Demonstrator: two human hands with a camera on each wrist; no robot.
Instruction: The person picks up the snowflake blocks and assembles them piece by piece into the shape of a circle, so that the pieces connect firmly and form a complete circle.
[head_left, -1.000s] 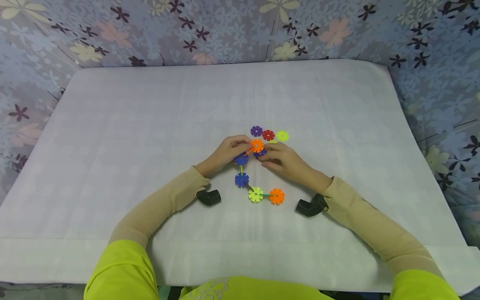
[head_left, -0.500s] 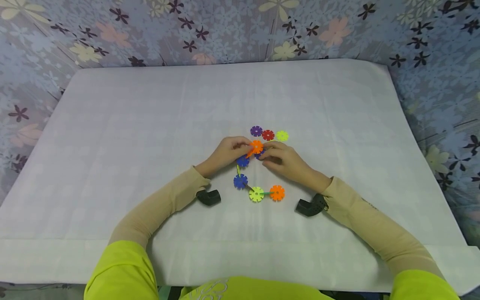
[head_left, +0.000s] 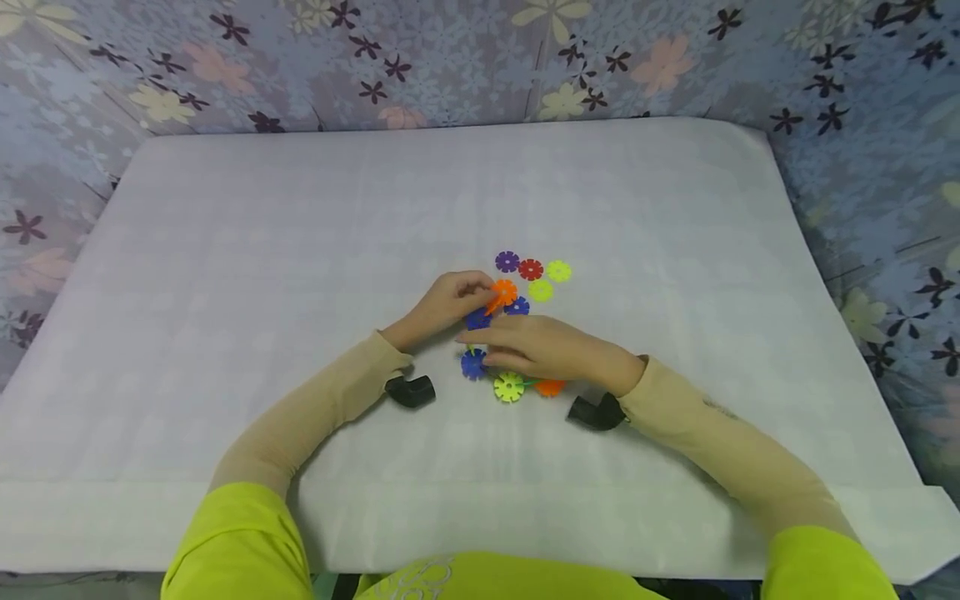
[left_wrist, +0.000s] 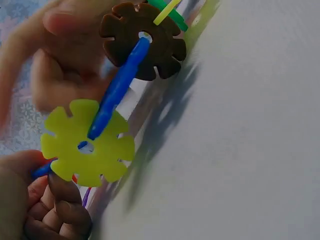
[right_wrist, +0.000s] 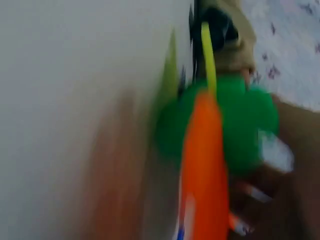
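Note:
Slotted plastic snowflake discs are joined edge to edge into a curved chain. My left hand (head_left: 456, 302) pinches the chain's far end, by an orange disc (head_left: 506, 292). A blue disc (head_left: 517, 307) sits right beside the orange one. Below come another blue disc (head_left: 474, 364) and a yellow-green disc (head_left: 509, 387). My right hand (head_left: 555, 346) is over the middle of the chain, fingers extended and pinching nothing visible, partly hiding an orange end disc (head_left: 551, 388). A brown disc (left_wrist: 145, 42) shows in the left wrist view; a green disc (right_wrist: 235, 125) is blurred in the right wrist view.
Loose discs lie beyond the hands: purple (head_left: 507, 262), red (head_left: 531, 269), and two yellow-green ones, one by the red (head_left: 558, 271) and one nearer (head_left: 540, 290). A white cloth covers the table (head_left: 300, 217). Black wrist mounts (head_left: 410, 392) sit at both cuffs.
My right hand has let go of the blue disc beside the orange one and moved toward me and left, over the chain. The left hand keeps its pinch. The nearer yellow-green disc is uncovered.

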